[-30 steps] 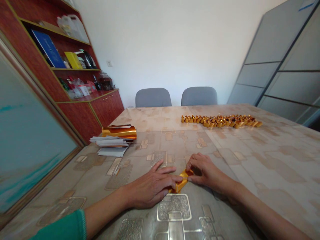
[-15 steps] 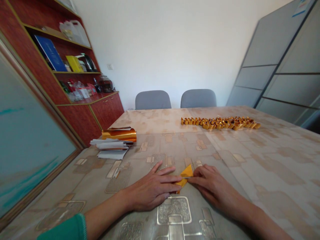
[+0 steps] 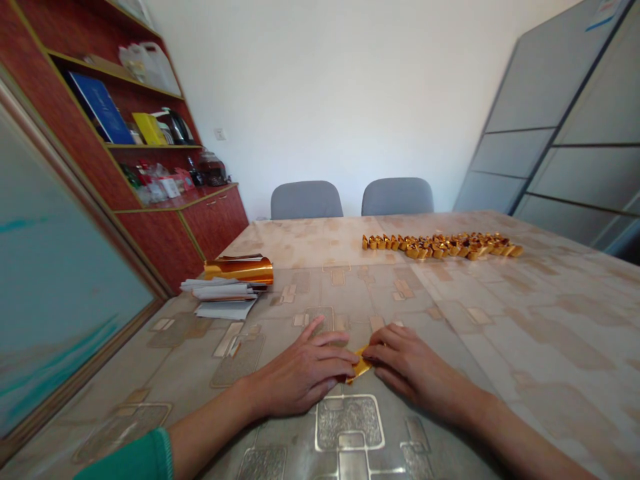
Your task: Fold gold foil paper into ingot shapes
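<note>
A small piece of folded gold paper (image 3: pixel 362 365) lies on the table between my two hands. My left hand (image 3: pixel 313 370) rests nearly flat on its left side, fingers stretched out and the fingertips over the paper's edge. From the right, the bent fingers of my right hand (image 3: pixel 407 360) close on the paper's right edge and upper corner, hiding part of it. Only a narrow gold strip shows between the fingertips.
Loose sheets of white-backed paper (image 3: pixel 227 307) and a curled gold sheet (image 3: pixel 239 270) lie at the left. Many folded gold pieces (image 3: pixel 440 247) stand in rows at the far right. Two grey chairs (image 3: pixel 306 200) are behind the table, with a red cabinet (image 3: pixel 215 223) at left.
The gold paper's upper corner, which stood up before, is now folded down, so less of the paper shows. My right hand has moved left, closer to my left hand, which stays nearly still.
</note>
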`<state>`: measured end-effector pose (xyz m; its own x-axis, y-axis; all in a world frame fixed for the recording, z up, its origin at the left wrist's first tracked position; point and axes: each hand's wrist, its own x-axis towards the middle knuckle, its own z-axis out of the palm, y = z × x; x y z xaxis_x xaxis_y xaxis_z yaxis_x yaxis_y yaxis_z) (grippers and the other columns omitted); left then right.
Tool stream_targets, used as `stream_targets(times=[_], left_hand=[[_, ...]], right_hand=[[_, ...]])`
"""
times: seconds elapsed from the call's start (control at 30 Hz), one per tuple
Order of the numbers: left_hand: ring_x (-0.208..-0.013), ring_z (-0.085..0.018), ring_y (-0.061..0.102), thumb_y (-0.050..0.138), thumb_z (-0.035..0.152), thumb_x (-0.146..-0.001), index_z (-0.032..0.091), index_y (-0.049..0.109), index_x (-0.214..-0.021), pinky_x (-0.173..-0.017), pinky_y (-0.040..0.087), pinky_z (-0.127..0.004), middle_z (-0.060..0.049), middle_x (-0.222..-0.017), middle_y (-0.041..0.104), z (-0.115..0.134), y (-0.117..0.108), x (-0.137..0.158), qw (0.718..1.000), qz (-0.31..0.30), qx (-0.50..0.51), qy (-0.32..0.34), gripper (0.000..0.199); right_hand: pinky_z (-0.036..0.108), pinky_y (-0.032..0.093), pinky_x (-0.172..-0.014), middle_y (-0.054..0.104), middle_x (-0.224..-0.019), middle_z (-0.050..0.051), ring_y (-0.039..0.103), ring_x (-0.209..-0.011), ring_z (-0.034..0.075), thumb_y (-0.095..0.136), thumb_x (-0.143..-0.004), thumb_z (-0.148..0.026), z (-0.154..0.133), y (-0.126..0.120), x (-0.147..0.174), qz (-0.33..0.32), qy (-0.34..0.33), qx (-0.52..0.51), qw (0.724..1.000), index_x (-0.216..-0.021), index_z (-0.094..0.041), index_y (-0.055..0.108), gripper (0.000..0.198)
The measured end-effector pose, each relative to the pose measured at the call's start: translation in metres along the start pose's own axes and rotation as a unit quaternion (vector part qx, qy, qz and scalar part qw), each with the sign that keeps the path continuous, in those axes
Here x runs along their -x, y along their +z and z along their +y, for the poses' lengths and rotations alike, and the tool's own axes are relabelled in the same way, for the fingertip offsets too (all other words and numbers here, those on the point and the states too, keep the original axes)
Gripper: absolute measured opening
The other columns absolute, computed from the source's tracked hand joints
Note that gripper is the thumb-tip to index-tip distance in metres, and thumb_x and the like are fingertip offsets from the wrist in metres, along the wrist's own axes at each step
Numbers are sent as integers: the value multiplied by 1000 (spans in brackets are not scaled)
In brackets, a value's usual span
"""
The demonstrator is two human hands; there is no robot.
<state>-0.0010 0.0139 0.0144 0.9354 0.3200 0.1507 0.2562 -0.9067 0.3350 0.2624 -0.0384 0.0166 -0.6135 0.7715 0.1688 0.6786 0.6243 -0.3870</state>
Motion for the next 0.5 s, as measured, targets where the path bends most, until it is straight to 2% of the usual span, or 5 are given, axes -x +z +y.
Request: stream_targets(times=[0.17,0.3,0.5], left_hand=[[-136,-25,48,45,19,-102,30,62,-127,-122,0,-56,-1,-133,66,-1,-4,2,999,19,-25,21,32],[-126,-22,54,45,15,-100,27,65,-120,-121,7,-56,-4,-127,67,0,-5,2,999,35,-27,16,30],[-115,-20,58,46,10,-95,27,65,-120,-120,13,-57,-4,-118,68,-2,0,4,998,54,-9,11,35]], right_hand=[[40,44,-94,62,-108,7,54,-103,23,51,-101,-25,3,-2,5,-17,4,-29,999,-121,-25,67,25],[41,42,-96,61,-112,8,53,-106,24,48,-103,-29,5,-2,9,-13,1,-46,999,-125,-26,66,28],[41,43,-95,61,-110,8,52,-106,24,49,-103,-29,6,-1,7,-2,-4,-49,999,-127,-27,67,30]])
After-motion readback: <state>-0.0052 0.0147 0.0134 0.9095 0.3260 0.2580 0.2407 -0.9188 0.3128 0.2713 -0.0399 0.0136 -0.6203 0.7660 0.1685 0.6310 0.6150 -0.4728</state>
